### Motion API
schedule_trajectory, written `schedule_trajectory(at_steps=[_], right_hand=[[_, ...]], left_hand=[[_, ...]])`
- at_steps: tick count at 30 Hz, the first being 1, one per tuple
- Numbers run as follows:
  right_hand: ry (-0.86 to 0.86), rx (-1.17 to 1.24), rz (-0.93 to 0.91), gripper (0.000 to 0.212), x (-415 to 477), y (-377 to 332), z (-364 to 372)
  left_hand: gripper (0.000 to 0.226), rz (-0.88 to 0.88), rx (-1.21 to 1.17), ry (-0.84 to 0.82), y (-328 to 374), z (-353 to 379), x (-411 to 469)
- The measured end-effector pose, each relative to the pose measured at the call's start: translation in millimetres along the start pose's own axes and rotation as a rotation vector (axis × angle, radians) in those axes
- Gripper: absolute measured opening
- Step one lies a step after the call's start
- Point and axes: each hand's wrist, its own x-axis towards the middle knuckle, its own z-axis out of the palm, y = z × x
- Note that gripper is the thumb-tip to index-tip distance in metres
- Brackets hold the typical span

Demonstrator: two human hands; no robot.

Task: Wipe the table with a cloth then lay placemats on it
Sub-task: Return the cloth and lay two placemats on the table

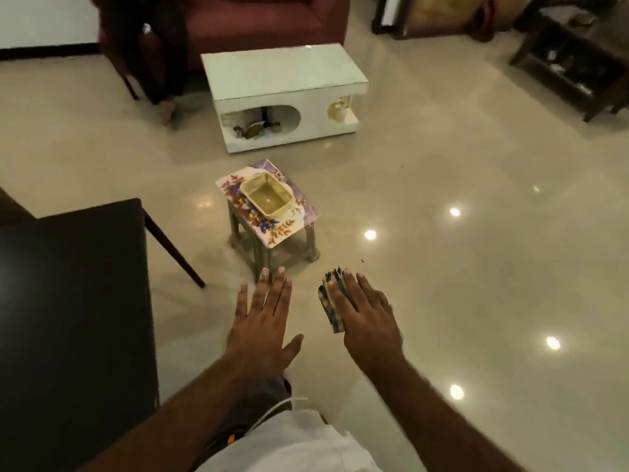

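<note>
The dark checked folded cloth is held under the right hand, fingers stretched along it, thumb hidden; the left hand, just beside that grip, is spread flat, holding nothing; ahead of the grip, floral placemats lie on a small grey stool under a cream square plastic tub; the black glossy table stands well left of it.

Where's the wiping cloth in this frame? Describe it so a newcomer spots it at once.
Start at the small stool on the glossy floor, then drop to the two hands below it. The cloth is the dark checked piece poking out beneath the right hand; the left hand holds nothing.
</note>
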Motion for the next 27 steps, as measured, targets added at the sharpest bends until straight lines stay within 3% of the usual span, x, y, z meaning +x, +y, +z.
schedule_trajectory(at_steps=[18,23,27], right_hand=[[-0.238,-0.055,-0.302,0.077,410,41,15],[-0.316,-0.102,-0.467,0.054,514,55,68],[-0.435,-0.101,-0.523,0.051,593,49,118]], left_hand=[[0.116,-0.296,-0.187,-0.164,-125,-43,302],[0.118,-0.47,-0.239,-0.183,-127,-12,353],[0.118,-0.623,-0.305,-0.187,-129,26,388]])
